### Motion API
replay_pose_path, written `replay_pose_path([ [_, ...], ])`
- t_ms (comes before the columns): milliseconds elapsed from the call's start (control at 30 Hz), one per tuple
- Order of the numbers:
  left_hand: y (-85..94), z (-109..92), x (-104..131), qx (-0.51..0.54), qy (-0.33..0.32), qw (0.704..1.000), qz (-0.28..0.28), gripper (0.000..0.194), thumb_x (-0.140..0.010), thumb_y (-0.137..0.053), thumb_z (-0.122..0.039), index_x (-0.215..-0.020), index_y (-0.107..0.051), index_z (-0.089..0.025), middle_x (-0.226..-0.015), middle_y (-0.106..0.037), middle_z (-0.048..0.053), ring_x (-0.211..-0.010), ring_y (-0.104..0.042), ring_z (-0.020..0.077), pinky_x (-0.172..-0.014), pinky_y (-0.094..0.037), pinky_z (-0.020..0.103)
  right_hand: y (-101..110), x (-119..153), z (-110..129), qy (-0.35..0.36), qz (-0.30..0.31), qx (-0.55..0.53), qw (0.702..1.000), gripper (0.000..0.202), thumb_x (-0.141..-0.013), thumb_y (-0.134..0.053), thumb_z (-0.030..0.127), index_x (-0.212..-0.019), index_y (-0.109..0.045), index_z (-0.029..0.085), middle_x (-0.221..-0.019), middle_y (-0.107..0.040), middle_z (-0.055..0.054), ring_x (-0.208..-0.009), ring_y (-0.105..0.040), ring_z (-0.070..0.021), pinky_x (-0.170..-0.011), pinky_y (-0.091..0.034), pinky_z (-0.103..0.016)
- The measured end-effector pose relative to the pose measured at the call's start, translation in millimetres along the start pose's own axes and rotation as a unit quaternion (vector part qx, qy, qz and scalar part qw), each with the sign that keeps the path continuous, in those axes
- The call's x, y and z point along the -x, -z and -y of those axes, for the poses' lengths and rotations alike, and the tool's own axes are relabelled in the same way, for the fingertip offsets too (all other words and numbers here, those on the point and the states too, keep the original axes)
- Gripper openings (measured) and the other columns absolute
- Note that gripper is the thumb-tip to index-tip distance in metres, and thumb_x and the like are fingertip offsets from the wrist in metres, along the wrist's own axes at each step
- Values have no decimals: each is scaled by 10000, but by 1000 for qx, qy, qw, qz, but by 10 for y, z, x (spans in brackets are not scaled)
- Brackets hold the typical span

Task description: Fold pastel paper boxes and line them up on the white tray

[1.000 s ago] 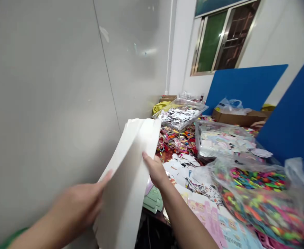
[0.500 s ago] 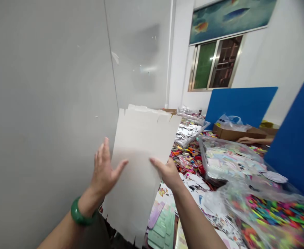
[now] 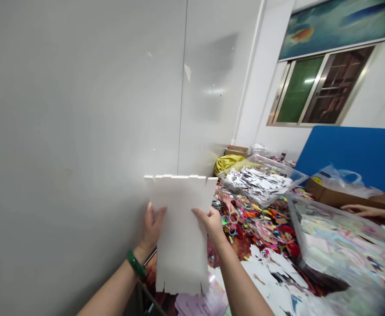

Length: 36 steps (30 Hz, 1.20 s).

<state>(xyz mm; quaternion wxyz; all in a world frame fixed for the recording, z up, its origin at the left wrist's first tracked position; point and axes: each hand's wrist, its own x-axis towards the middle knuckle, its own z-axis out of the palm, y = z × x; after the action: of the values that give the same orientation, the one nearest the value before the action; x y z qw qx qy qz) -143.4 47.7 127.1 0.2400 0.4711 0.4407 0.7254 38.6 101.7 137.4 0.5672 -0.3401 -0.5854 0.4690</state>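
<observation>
A white cardboard sheet (image 3: 182,237) with notched top and bottom edges is held up in front of me, its far end close to the grey wall panel. My left hand (image 3: 153,226), with a green bangle (image 3: 136,264) on the wrist, grips its left edge, thumb on the face. On the opposite edge my right hand (image 3: 212,221) is closed the same way, thumb flat on the board and fingers hidden behind it. Pale purple card pieces (image 3: 192,303) lie below the sheet's lower end.
A grey wall (image 3: 80,109) rises on the left. Clear bins of white cutouts (image 3: 258,180) and pastel cards (image 3: 340,241) stand on the right, around a pile of colourful small items (image 3: 254,219). Another person's hand (image 3: 360,210) rests by a cardboard box (image 3: 327,193).
My left hand was spread beside the sheet and now grips its edge. The sheet has come lower and straighter. My view has turned left.
</observation>
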Motion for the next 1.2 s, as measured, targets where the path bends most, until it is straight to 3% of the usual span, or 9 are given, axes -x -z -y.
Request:
replay_pose_path([
  [67, 6, -142, -100, 22, -4, 1000, -11, 333, -819, -592, -404, -1042, -512, -170, -1061, -657, 94, -944, -632, 191, -831, -499, 311, -56, -29, 99, 20, -9, -19, 1000, 398, -657, -734, 422, -912, -673, 123, -921, -716, -115, -806, -656, -251, -737, -517, -374],
  [200, 3, -536, -275, -5, -98, 995, -20, 279, -794, -640, -352, -994, -552, -177, -1012, -671, 56, -942, -624, 173, -861, -483, 289, -125, -158, 368, 55, -23, -65, 996, 399, -641, -749, 406, -926, -671, 138, -934, -714, -95, -833, -654, -245, -751, -519, -360],
  [267, -13, -563, -255, -11, -110, 994, -20, 305, -780, -654, -356, -1009, -569, -173, -1022, -678, 61, -955, -628, 183, -883, -478, 296, -103, -183, 346, 51, -22, -81, 995, 395, -631, -755, 409, -905, -673, 137, -911, -717, -90, -808, -656, -240, -734, -522, -350],
  [467, -4, 106, 31, 13, 60, 997, 51, 399, -806, -611, -409, -1101, -542, -148, -1052, -688, 115, -955, -650, 228, -826, -526, 348, 12, -59, -274, -31, -35, -101, 994, 419, -638, -744, 436, -912, -652, 133, -921, -714, -99, -769, -653, -234, -696, -521, -344],
  [567, 86, 216, -25, 19, 79, 994, 71, 413, -786, -641, -397, -1095, -561, -135, -1073, -685, 124, -947, -653, 227, -817, -530, 344, 3, -47, -373, -23, -26, -107, 994, 452, -667, -715, 459, -969, -638, 131, -997, -700, -113, -855, -649, -257, -737, -520, -364],
  [833, 314, -454, -260, 60, 111, 977, 171, 282, -681, -754, -333, -880, -660, -156, -792, -733, 48, -634, -670, 176, -553, -539, 240, 119, 91, 326, 40, 59, -114, 991, 392, -797, -600, 469, -1053, -629, 173, -1079, -674, -100, -985, -624, -257, -854, -494, -371],
  [1000, 93, -704, -70, 28, 113, 966, 230, 407, -772, -652, -418, -1082, -621, -155, -939, -725, 107, -770, -695, 256, -595, -568, 295, 300, 374, 594, 126, -43, -19, 991, 339, -852, -550, 409, -1107, -605, 191, -1170, -634, -104, -1085, -577, -250, -935, -445, -366],
  [1100, -166, -802, 127, -70, 18, 968, 241, 414, -839, -573, -387, -1177, -586, -148, -1064, -694, 125, -936, -668, 271, -784, -558, 344, 431, 505, 588, 148, -154, 106, 971, 350, -865, -523, 394, -1140, -584, 186, -1152, -635, -115, -1062, -581, -247, -929, -434, -363],
  [1200, -476, -780, 421, -156, -107, 949, 252, 369, -880, -503, -332, -1200, -573, -163, -1098, -683, 121, -1064, -621, 269, -904, -511, 374, 559, 574, 539, 137, -259, 226, 929, 303, -880, -467, 414, -997, -613, 175, -944, -681, -122, -883, -629, -245, -807, -468, -349],
])
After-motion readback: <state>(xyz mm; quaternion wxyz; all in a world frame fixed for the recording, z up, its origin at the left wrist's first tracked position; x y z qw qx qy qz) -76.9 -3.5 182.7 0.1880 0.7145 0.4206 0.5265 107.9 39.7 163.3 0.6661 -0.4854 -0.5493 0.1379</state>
